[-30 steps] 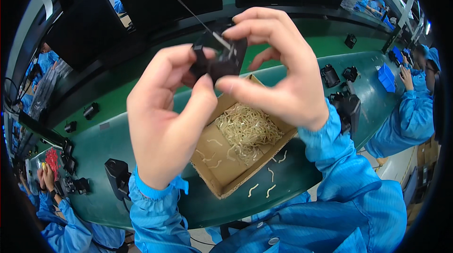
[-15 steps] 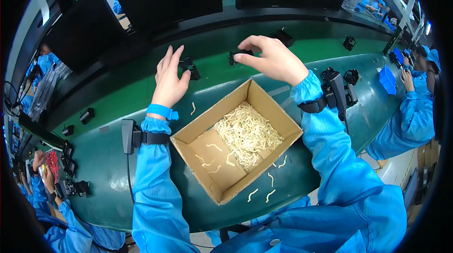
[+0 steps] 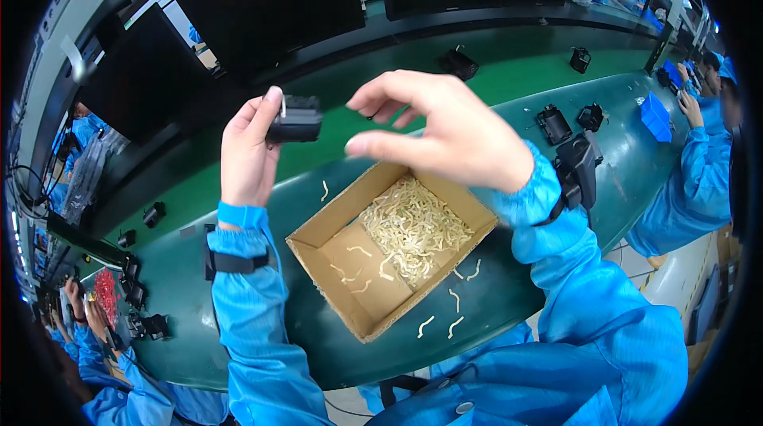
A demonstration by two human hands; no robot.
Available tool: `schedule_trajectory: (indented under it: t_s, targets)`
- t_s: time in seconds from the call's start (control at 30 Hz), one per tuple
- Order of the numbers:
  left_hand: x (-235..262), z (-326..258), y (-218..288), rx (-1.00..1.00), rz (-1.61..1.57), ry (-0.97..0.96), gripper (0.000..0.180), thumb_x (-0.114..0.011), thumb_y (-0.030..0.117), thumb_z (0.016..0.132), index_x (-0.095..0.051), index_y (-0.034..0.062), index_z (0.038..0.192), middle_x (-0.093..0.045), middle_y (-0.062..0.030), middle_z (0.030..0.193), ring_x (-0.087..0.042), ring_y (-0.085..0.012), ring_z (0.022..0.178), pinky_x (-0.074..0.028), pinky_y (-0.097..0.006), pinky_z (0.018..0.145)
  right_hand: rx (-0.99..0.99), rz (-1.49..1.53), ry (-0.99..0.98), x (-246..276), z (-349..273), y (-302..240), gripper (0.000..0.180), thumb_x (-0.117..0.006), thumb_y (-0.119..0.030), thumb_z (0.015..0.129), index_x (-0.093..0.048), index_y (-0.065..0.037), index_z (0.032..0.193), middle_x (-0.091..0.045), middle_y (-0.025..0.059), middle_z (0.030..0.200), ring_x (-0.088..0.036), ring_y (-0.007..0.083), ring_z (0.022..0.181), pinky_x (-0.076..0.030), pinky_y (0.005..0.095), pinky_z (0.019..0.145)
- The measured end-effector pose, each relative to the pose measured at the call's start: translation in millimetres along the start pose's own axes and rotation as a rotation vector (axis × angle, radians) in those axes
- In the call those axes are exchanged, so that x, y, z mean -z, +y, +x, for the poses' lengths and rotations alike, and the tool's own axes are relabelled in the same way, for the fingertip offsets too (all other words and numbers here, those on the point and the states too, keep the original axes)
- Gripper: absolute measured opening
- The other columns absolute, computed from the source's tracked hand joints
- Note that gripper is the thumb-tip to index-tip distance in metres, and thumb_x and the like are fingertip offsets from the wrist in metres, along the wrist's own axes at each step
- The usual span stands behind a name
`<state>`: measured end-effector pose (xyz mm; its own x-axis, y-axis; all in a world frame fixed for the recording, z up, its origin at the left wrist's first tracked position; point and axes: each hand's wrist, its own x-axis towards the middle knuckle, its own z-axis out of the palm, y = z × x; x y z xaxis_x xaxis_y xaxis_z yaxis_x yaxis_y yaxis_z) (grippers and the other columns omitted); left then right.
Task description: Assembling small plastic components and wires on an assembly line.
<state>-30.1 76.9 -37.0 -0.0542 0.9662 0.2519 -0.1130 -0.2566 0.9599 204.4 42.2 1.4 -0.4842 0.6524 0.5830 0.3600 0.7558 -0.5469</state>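
Observation:
My left hand [image 3: 246,156] is raised, pinching a boxy black plastic part [image 3: 296,120] between thumb and fingers. A small pale streak shows on that part beside the thumb. To its right, my right hand [image 3: 441,128] hovers over the far edge of the box, its fingers curled and the thumb held apart. Nothing graspable shows clearly between them; a tiny dark spot lies by the fingertips. Below both hands sits an open cardboard box [image 3: 338,303] with a heap of short cream-coloured strips [image 3: 413,227].
Several loose strips [image 3: 455,300] lie near the box on the green table [image 3: 199,315]. Other black parts [image 3: 554,124] rest at right and on the green strip [image 3: 517,60] behind. Dark monitors [image 3: 270,13] line the back. A blue bin [image 3: 656,118] and co-workers flank both sides.
My left hand has picked up a black part and turned it upright. My right hand has come back toward me, away from the part it was at, and that spot is now covered.

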Motion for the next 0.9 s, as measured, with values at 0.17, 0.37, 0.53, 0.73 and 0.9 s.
schedule_trajectory:
  t_s: [0.17, 0.37, 0.53, 0.73, 0.9]
  targets:
    - [-64, -57, 53, -0.036, -0.391, -0.239, 0.030, -0.052, 0.013, 0.092, -0.053, -0.0055, 0.115, -0.059, -0.0068, 0.100, -0.055, -0.0114, 0.093, -0.045, -0.028, 0.083, 0.067, -0.043, 0.184, -10, -8, -21, 0.043, -0.078, -0.021, 0.070, -0.055, -0.002, 0.101, -0.054, 0.0077, 0.098, -0.059, 0.0181, 0.083, -0.053, 0.0268, 0.066]
    - [-58, -80, 71, -0.225, -0.239, -0.252, 0.043, -0.048, 0.010, 0.091, -0.040, -0.0088, 0.128, -0.055, -0.0159, 0.117, -0.055, -0.0193, 0.105, -0.045, -0.033, 0.090, 0.234, 0.064, 0.358, -4, -7, -32, 0.026, -0.075, -0.009, 0.071, -0.056, -0.001, 0.087, -0.055, 0.0087, 0.087, -0.060, 0.0190, 0.075, -0.052, 0.0261, 0.059]
    - [-67, -92, 75, -0.244, -0.197, -0.121, 0.041, -0.050, 0.004, 0.089, -0.042, -0.0069, 0.127, -0.057, -0.0156, 0.112, -0.058, -0.0185, 0.101, -0.045, -0.033, 0.090, 0.210, 0.128, 0.349, -1, -10, -41, 0.022, -0.073, -0.007, 0.074, -0.058, 0.000, 0.087, -0.056, 0.0106, 0.098, -0.060, 0.0145, 0.083, -0.052, 0.0243, 0.066]
    - [-76, -98, 74, -0.376, -0.176, -0.023, 0.041, -0.056, -0.010, 0.081, -0.037, -0.0014, 0.116, -0.056, -0.0164, 0.104, -0.056, -0.0153, 0.095, -0.046, -0.026, 0.083, 0.074, 0.430, 0.297, 3, -13, -45, 0.011, -0.065, -0.001, 0.079, -0.058, 0.002, 0.087, -0.056, 0.0098, 0.097, -0.059, 0.0134, 0.083, -0.050, 0.0243, 0.073]
    - [-69, -99, 64, -0.415, -0.119, -0.097, 0.027, -0.056, -0.008, 0.083, -0.046, -0.0026, 0.108, -0.056, -0.0120, 0.100, -0.055, -0.0127, 0.094, -0.045, -0.024, 0.081, 0.140, 0.264, 0.409, -1, -19, -52, 0.015, -0.063, 0.008, 0.076, -0.059, 0.003, 0.090, -0.060, 0.0100, 0.089, -0.060, 0.0148, 0.082, -0.050, 0.0254, 0.072]
